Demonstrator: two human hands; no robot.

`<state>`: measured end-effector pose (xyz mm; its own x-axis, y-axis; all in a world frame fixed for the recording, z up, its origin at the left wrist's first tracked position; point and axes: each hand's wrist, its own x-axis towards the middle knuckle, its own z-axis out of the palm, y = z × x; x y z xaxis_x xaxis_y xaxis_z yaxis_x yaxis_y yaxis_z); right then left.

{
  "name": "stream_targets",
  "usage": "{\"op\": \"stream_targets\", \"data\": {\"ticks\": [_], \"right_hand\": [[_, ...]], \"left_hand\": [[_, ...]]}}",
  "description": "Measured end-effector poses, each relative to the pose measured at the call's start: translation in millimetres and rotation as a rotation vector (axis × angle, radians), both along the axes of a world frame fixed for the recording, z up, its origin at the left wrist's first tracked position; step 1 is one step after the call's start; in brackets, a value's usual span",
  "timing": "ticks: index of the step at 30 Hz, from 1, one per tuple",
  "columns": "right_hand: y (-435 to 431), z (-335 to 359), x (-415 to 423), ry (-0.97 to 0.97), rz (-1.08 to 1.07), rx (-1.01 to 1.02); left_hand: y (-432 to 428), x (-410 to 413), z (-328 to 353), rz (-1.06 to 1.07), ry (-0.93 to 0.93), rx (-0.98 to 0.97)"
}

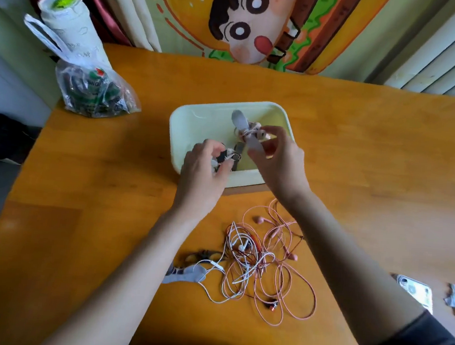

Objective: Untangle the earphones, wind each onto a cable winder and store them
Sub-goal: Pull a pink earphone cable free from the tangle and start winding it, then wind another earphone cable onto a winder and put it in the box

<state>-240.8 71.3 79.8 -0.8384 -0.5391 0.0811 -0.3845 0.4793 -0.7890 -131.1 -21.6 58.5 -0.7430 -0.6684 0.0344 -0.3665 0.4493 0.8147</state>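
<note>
**Two wound sets at the box, tangle not yet done**

Both hands are over the storage box (199, 109), which looks like the drop-off step. The right hand (277, 160) pinches the lower end of the grey winder (247, 133), wrapped in pale cord, above the box interior. The left hand (204, 167) has its fingers curled tight round the dark winder (232, 156), low in the near corner. The earphone tangle (262, 260) lies on the table (359, 156) between the forearms, with a spare winder (184, 274) just beside it, likely staged for the next one
</note>
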Motion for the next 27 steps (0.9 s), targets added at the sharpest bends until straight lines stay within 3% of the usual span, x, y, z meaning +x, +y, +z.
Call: {"op": "stream_targets", "data": {"ticks": [2, 5, 12, 18, 22, 27], "right_hand": [[-13, -14, -24, -0.009, -0.005, 0.143], [-30, -37, -51, -0.081, 0.015, 0.379], [-49, -64, -75, -0.229, 0.074, 0.709], [-47, -57, -73, -0.143, 0.137, 0.919], [-40, -49, -62, -0.016, 0.143, 0.791], [2, -32, -4, 0.311, 0.119, 0.122]], "left_hand": [[-5, 7, -10, -0.103, -0.218, -0.235], [-7, 11, -15, -0.146, -0.298, -0.371], [-14, 11, -18, -0.137, -0.283, -0.407], [-14, 10, -19, -0.133, -0.269, -0.400], [-13, 12, -17, -0.159, -0.272, -0.428], [6, 22, -14, -0.210, -0.041, -0.490]]}}
